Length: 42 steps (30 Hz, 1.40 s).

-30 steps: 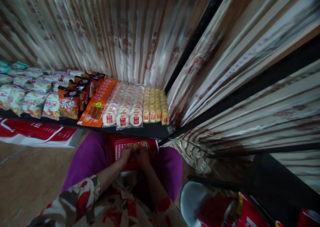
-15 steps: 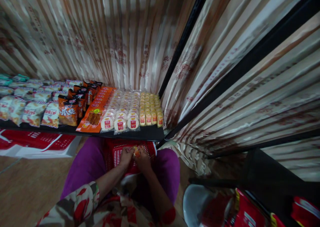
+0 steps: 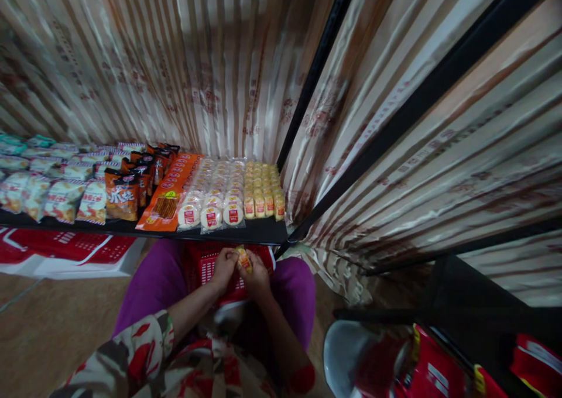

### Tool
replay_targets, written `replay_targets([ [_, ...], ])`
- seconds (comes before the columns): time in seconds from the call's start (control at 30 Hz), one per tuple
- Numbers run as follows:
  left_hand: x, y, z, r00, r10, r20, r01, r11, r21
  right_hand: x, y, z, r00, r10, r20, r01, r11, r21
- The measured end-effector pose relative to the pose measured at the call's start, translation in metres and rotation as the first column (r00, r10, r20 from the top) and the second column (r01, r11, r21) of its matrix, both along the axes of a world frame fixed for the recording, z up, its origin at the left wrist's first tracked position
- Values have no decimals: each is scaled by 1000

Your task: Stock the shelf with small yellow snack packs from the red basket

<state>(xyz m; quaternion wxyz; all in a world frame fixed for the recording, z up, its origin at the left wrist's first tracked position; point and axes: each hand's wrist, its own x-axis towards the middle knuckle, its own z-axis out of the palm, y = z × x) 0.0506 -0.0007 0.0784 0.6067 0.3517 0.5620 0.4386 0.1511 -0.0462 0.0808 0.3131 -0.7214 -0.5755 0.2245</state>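
A small yellow wrapped snack (image 3: 244,260) is pinched between both hands, over a red plastic basket (image 3: 206,269) set between my knees. My left hand (image 3: 225,266) closes on its left side. My right hand (image 3: 258,274) grips its right side, with the fingers bent round it. Just ahead on the black shelf (image 3: 263,234) stand rows of similar yellow snack packs (image 3: 264,193). Beside them lie rows of round white wrapped crackers (image 3: 211,210).
Further left on the shelf are an orange snack packet (image 3: 164,202), orange-black bags (image 3: 120,196) and white bags (image 3: 64,199). Red baskets (image 3: 65,246) sit below. A black frame bar (image 3: 395,117) slants at right. A grey stool (image 3: 342,351) and red packets (image 3: 434,366) are lower right.
Both hands have risen slightly and turned, so more of the yellow wrapped snack shows between the fingers. It stays held. The shelf goods look unchanged.
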Motion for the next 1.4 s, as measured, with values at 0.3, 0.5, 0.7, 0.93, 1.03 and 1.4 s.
replay_targets([
  [0.3, 8, 2, 11, 999, -28, 19, 28, 999, 18, 6, -3, 5, 999, -27, -17, 28, 998, 52],
  [0.5, 15, 7, 16, 998, -51, -30, 54, 995, 82, 7, -3, 14, 998, -57, -18, 58, 995, 87],
  [0.7, 20, 12, 22, 990, -65, -128, 85, 983, 164, 9, -1, 19, 997, -74, 25, 71, 992, 107],
  [0.93, 25, 21, 27, 984, -77, -160, 112, 969, 222, 14, 4, 25, 985, -120, 123, 101, 984, 149],
  [1.03, 29, 25, 32, 983, -92, -158, 127, 966, 223, 15, 8, 31, 981, -137, 140, 116, 982, 151],
  [1.4, 46, 44, 60, 976, -96, -197, 155, 938, 310, 26, 29, 41, 968, -208, 140, 167, 952, 255],
])
